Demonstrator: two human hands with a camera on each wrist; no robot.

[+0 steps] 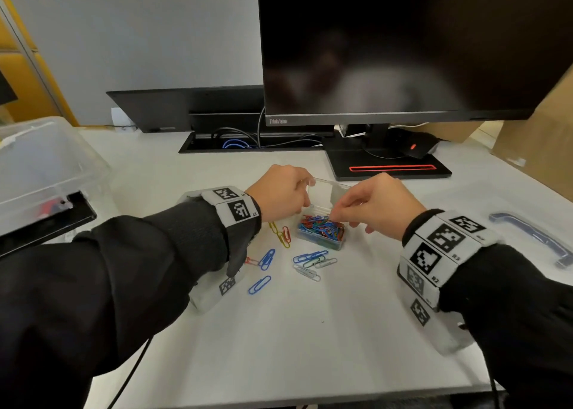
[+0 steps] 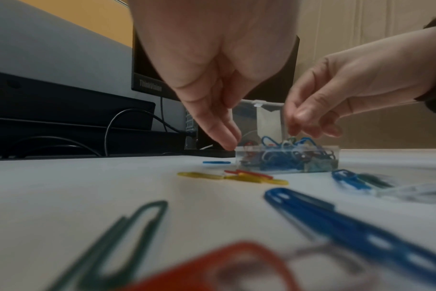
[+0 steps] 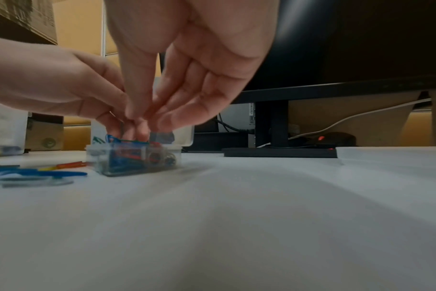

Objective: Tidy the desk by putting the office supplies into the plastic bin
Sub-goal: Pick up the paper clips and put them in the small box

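A small clear paper clip box point(image 1: 322, 238) stands mid-desk, full of coloured clips, with its lid point(image 1: 325, 193) raised upright. My left hand point(image 1: 305, 196) grips the box at its left rear corner by the lid; its fingertips point(image 2: 227, 144) touch the rim. My right hand point(image 1: 336, 214) hovers over the box with fingertips point(image 3: 139, 126) bunched in a pinch on paper clips at the top of the pile. Several loose clips lie in front: yellow and red ones point(image 1: 282, 233), blue ones point(image 1: 266, 258), and a mixed cluster point(image 1: 313, 263).
The large clear plastic bin point(image 1: 46, 166) sits at the desk's left edge. Its lid with a blue handle point(image 1: 533, 235) lies at the right. A monitor stand point(image 1: 387, 166) and cable tray point(image 1: 248, 143) are behind the box. A cardboard box point(image 1: 539, 148) is far right.
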